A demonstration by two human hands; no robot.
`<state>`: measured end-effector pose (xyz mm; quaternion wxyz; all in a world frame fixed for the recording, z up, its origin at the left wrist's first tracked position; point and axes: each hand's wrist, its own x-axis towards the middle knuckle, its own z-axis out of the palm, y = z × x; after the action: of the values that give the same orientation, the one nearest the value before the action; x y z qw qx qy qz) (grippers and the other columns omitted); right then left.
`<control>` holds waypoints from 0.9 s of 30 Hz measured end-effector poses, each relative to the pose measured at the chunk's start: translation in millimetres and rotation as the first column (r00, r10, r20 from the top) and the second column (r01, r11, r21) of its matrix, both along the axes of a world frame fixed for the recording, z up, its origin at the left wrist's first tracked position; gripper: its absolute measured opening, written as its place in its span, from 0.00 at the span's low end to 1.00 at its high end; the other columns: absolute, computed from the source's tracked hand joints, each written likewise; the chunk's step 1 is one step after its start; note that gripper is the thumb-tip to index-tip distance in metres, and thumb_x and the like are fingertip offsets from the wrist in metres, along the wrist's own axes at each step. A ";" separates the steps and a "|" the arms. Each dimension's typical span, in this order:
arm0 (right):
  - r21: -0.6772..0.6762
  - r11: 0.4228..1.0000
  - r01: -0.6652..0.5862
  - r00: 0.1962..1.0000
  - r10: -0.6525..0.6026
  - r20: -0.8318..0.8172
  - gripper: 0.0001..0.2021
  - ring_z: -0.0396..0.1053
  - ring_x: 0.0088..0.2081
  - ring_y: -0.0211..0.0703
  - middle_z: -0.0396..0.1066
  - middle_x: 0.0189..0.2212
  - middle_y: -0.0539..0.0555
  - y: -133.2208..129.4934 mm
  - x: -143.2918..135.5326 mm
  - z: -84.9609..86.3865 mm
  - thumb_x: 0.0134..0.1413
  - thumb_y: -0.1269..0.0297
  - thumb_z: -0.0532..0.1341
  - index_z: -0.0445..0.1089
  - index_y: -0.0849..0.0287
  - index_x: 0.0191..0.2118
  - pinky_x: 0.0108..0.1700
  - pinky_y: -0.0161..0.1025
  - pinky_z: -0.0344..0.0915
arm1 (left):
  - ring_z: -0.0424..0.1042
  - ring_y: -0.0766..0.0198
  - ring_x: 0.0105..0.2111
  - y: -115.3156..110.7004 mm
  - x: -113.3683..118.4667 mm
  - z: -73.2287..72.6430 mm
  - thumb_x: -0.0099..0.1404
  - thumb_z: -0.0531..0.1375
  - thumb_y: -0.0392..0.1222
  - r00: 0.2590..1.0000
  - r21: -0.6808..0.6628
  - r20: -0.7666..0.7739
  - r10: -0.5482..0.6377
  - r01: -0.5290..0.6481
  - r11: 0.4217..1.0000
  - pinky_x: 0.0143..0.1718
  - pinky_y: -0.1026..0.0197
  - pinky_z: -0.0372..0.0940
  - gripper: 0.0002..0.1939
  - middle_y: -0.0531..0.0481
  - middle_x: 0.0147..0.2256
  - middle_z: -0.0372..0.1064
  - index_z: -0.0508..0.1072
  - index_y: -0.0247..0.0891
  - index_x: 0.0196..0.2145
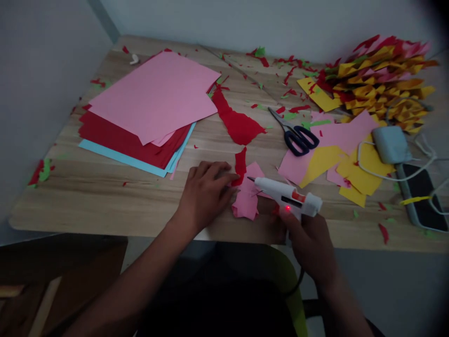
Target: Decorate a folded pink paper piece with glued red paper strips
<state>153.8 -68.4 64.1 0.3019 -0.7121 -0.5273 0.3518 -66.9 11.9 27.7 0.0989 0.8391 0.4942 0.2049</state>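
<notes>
My right hand (310, 238) is wrapped round a white glue gun (280, 191) with a red light lit on its side. The gun's dark nozzle points left, over a small creased pink paper piece (246, 206) near the table's front edge. My left hand (208, 194) is at the left edge of that pink piece, index finger and thumb close together on it. A short red paper strip (240, 164) lies by the index fingertip. Beyond it is a larger torn red paper piece (242, 125). What lies under my left fingers is partly hidden.
Pink, red and blue sheets (157, 93) are stacked at left. Dark-handled scissors (294, 133) lie right of centre, near pink and yellow scraps (365, 168). A folded-paper bundle (382, 84), charger (391, 144), cables and phone (424, 194) are at right. A thin rod (242, 72) lies behind.
</notes>
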 end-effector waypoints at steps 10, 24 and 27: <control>0.052 0.976 -0.210 0.941 0.188 0.283 0.16 0.69 0.21 0.44 0.71 0.19 0.53 21.3 -7.7 21.2 0.60 0.52 0.57 0.73 0.59 0.31 0.23 0.39 0.57 | 0.66 0.49 0.53 -1.8 -0.3 1.7 0.67 0.63 0.46 0.999 -0.058 0.032 0.012 -0.010 0.998 0.50 0.45 0.61 0.12 0.49 0.55 0.72 0.78 0.49 0.49; 0.023 0.949 -0.315 0.913 0.296 0.282 0.16 0.64 0.17 0.39 0.66 0.15 0.49 22.5 -6.5 25.7 0.61 0.55 0.57 0.66 0.55 0.24 0.21 0.38 0.53 | 0.66 0.49 0.54 -4.2 2.2 6.2 0.67 0.64 0.45 0.999 -0.072 0.037 0.029 -0.026 0.997 0.51 0.45 0.60 0.12 0.49 0.54 0.72 0.79 0.48 0.48; 0.023 0.947 -0.320 0.912 0.302 0.277 0.16 0.61 0.15 0.38 0.63 0.13 0.47 21.7 -7.0 27.5 0.61 0.55 0.57 0.64 0.55 0.23 0.20 0.38 0.51 | 0.66 0.49 0.54 -4.4 2.4 6.3 0.67 0.64 0.45 0.998 -0.078 0.044 0.037 -0.034 0.996 0.51 0.45 0.60 0.12 0.50 0.55 0.72 0.79 0.48 0.48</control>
<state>146.8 -46.7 91.5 0.1916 -0.6495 -0.6817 0.2770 -64.5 7.5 34.0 0.1389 0.8208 0.5141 0.2066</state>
